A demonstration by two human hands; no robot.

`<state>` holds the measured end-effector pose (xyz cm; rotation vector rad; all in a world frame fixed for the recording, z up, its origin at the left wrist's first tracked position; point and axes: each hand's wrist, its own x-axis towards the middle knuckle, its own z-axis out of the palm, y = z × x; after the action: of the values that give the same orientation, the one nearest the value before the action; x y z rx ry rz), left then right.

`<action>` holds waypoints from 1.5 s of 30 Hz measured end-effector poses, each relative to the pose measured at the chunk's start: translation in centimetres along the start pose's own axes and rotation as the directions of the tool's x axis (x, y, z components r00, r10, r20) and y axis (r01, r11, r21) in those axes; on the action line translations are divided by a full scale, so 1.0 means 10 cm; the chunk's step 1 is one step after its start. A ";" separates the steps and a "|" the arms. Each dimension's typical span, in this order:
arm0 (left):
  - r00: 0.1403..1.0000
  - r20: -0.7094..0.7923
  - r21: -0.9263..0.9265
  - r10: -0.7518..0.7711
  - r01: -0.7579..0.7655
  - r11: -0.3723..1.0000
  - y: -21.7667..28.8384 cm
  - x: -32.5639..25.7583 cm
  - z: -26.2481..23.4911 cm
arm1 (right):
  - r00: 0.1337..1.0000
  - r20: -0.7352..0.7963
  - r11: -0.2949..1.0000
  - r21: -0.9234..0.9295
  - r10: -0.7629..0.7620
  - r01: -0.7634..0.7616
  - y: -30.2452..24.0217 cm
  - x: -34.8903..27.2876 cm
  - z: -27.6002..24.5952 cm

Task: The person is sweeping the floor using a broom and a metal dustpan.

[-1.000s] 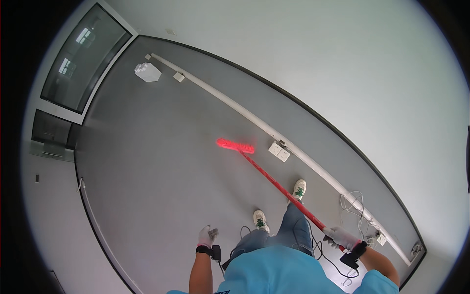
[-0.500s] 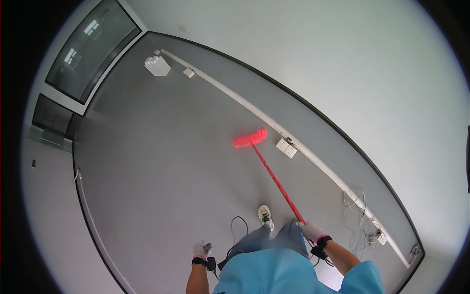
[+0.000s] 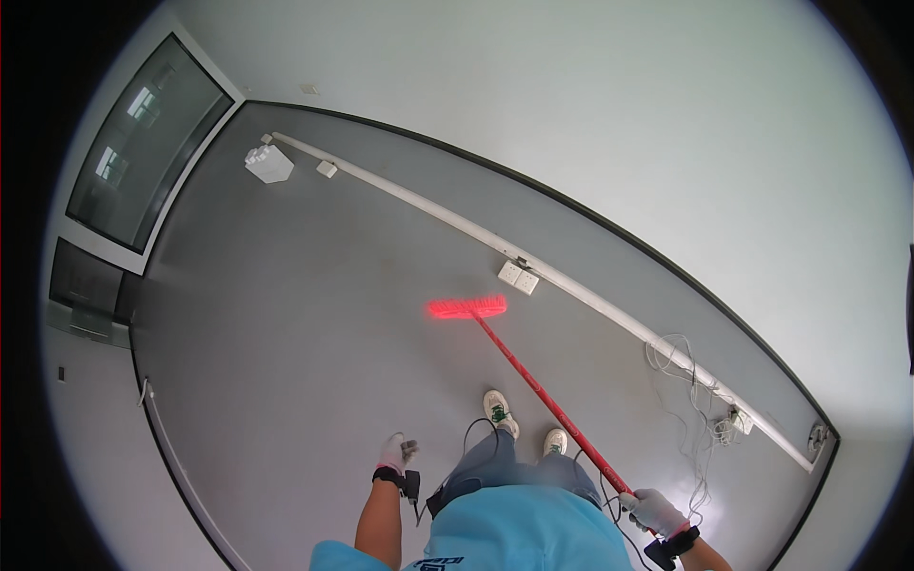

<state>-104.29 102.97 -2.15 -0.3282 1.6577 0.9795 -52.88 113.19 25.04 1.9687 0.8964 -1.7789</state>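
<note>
My right hand [image 3: 659, 512], in a white glove, is closed around the upper part of a long red stick. The stick belongs to a broom [image 3: 541, 392] that slants away from me to the left. Its bright pink-red bristle head [image 3: 468, 307] is at floor level beyond my feet, near a white double socket box [image 3: 518, 277]. My left hand [image 3: 398, 451], gloved too, hangs beside my left hip with loosely bent fingers and nothing in it. Black straps with small dark boxes sit on both wrists.
A white cable duct [image 3: 428, 203] runs along the floor near the right wall. Loose white cables [image 3: 700, 381] tangle beside it. Far left stands a white box-like object [image 3: 269, 165] near a window [image 3: 143, 143]. My light shoes [image 3: 499, 412] stand on the grey floor [image 3: 286, 333].
The broom head has come nearer to me and slightly left. My right hand has shifted right and down with the stick, and my left hand has risen a little. Both shoes now show.
</note>
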 end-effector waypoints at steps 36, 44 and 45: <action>0.994 -0.090 -0.018 -0.062 0.061 0.998 -1.64 -0.84 -0.24 | 0.986 -0.153 0.997 0.041 -0.062 0.069 1.84 0.23 -0.62; 0.996 -0.014 0.101 -0.082 0.083 0.991 -1.34 -0.75 -0.21 | 0.976 -0.211 0.995 0.075 -0.052 0.069 1.56 0.75 -0.19; 0.998 -0.022 0.114 -0.067 0.069 0.991 -1.31 -0.74 -0.20 | 0.987 -0.159 0.996 0.090 -0.008 0.023 1.58 0.74 -0.13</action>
<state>-94.52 91.46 -1.05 -0.3146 1.7010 0.8289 -41.46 103.91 15.55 2.1932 0.8957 -1.7188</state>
